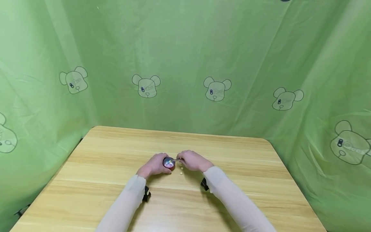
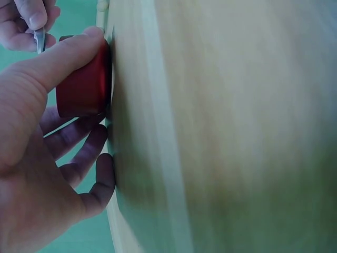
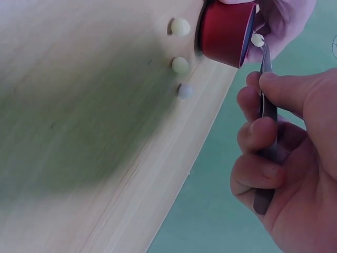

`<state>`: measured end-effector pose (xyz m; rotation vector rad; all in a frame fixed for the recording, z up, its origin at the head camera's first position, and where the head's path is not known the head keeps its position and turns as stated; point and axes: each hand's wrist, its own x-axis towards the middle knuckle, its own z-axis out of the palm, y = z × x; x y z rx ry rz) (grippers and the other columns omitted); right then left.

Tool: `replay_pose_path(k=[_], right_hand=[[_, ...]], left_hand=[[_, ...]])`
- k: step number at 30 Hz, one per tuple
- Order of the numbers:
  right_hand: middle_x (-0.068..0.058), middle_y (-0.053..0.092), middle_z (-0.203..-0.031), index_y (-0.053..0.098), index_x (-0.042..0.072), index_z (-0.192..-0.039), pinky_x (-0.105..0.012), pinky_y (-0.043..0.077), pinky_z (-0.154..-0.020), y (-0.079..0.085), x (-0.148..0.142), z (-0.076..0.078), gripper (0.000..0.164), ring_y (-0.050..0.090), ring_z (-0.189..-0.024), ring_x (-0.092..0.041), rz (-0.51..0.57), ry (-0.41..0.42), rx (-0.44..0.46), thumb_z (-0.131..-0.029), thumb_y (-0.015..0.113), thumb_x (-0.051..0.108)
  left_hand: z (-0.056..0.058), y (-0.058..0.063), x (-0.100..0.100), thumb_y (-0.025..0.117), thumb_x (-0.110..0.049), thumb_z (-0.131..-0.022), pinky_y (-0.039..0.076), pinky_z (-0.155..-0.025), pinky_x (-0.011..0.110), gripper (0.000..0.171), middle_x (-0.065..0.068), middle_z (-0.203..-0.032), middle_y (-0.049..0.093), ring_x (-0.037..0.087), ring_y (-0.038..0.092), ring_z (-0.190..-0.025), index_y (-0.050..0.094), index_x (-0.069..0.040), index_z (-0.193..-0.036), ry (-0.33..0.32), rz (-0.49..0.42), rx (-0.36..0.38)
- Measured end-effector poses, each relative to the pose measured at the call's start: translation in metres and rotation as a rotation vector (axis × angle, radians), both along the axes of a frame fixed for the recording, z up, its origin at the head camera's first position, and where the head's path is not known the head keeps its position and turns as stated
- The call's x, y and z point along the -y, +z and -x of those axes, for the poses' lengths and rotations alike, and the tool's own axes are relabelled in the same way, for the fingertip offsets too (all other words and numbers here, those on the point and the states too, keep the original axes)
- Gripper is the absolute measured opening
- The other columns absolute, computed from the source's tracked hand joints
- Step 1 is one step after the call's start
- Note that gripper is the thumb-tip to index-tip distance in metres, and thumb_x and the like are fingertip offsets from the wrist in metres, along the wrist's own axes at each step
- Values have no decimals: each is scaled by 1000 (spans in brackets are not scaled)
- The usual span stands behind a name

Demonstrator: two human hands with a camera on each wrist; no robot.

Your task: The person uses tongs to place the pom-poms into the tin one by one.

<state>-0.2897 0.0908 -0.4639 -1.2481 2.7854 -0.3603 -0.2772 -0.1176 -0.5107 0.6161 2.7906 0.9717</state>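
Note:
A small red cup (image 2: 84, 87) with a shiny metal inside stands on the table. Its side is gripped by my left hand (image 1: 156, 164), thumb on one side and fingers on the other. In my right hand (image 1: 192, 160) is a pair of metal tweezers (image 3: 268, 105), pinched between thumb and curled fingers. A pale, roundish bead (image 3: 257, 40) sits at the tweezer tips, right by the cup's rim in the right wrist view. Three more pale beads lie in a row beside the cup, the largest-looking bead (image 3: 180, 27) closest to it.
The wooden table (image 1: 116, 151) has its far edge beyond both hands. Green curtains (image 1: 179, 48) printed with bear heads hang behind it and at both sides. A dark wrist device (image 1: 204, 184) sits under the right sleeve, another dark device (image 1: 146, 194) by the left.

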Motion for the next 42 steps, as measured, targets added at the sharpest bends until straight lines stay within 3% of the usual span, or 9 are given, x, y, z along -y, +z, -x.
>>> replay_pose_path(k=[27, 36, 42], right_hand=[[-2, 65, -99, 65, 9, -105, -33, 49, -84, -4, 8, 7, 16, 60, -89, -15, -24, -51, 57, -96, 53, 14], [1, 63, -93, 65, 8, -103, -31, 49, -77, 0, -1, 0, 16, 56, -80, -11, 4, -91, 82, -96, 53, 15], [2, 63, -89, 66, 7, -100, -30, 49, -75, 2, -18, -9, 16, 57, -80, -10, 24, -70, 56, -96, 53, 16]], left_hand=[[-1, 1, -1, 85, -27, -68, 45, -87, 39, 52, 3, -99, 61, 19, 57, -91, 58, -6, -108, 4, 8, 10], [-2, 1, -3, 84, -28, -69, 44, -89, 41, 54, 5, -102, 61, 21, 57, -95, 58, -6, -110, 7, 9, 10], [-2, 1, -2, 85, -27, -69, 44, -89, 40, 53, 5, -103, 61, 22, 57, -96, 58, -7, -110, 16, 1, 8]])
